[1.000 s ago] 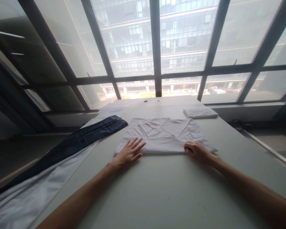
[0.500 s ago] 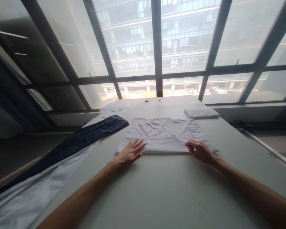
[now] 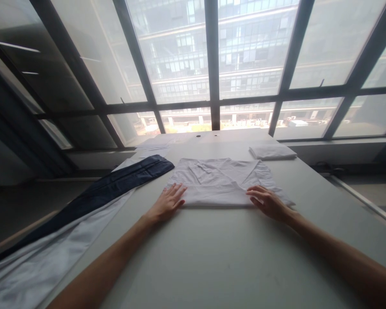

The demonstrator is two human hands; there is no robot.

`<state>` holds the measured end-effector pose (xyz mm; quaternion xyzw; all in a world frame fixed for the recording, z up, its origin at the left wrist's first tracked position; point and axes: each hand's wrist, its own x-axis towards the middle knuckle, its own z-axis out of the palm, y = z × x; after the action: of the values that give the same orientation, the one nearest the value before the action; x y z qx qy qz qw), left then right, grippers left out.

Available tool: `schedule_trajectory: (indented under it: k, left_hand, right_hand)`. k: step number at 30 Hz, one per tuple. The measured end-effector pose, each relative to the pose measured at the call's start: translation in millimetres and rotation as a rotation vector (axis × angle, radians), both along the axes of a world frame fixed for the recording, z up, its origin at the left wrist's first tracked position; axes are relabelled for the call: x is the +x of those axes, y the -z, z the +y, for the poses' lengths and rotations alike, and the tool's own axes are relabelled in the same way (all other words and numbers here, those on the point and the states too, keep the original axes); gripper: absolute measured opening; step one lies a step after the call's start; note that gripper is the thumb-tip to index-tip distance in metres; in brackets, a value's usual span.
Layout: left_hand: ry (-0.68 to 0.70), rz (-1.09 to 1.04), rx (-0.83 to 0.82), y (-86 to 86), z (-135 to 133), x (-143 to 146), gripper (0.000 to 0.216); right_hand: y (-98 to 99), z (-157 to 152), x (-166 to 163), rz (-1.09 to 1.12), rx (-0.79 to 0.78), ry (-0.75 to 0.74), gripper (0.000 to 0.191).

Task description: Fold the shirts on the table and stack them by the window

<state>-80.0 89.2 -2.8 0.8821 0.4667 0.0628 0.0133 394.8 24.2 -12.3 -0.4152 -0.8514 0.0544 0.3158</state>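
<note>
Both hands flat, fingers spread, gripping nothing: left hand (image 3: 166,203) and right hand (image 3: 267,201) press the white shirt (image 3: 225,182), apparently part-folded; further folds probably remain on the worktop (image 3: 212,257).

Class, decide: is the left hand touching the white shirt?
Touching. The head view shows the left hand lying flat on the white shirt at its near-left corner.

Off to the left of the hands there's a long navy garment (image 3: 116,184) lying over a white sheet (image 3: 51,262) at the worktop (image 3: 212,257) edge. Folded white cloth (image 3: 272,151) sits beyond the right one, near the window (image 3: 212,64).
</note>
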Motion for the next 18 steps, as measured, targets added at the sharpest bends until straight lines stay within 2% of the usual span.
schedule_trajectory:
  k: [4,8,12,18]
  left_hand:
    - [0.088,-0.039,0.064,-3.5,-6,11,0.063]
    - [0.178,-0.01,-0.03,-5.6,-13,26,0.06]
    - [0.181,0.034,-0.106,-7.4,-15,30,0.062]
    - [0.194,0.029,-0.057,-7.8,-15,27,0.065]
  right_hand:
    - [8.2,4,4,-0.028,-0.001,-0.041,0.034]
    - [8.8,5,5,-0.059,-0.097,-0.066,0.033]
    - [1.6,2,3,-0.049,-0.157,-0.061,0.034]
    - [-7.2,-2,-2,-0.013,-0.057,-0.132,0.036]
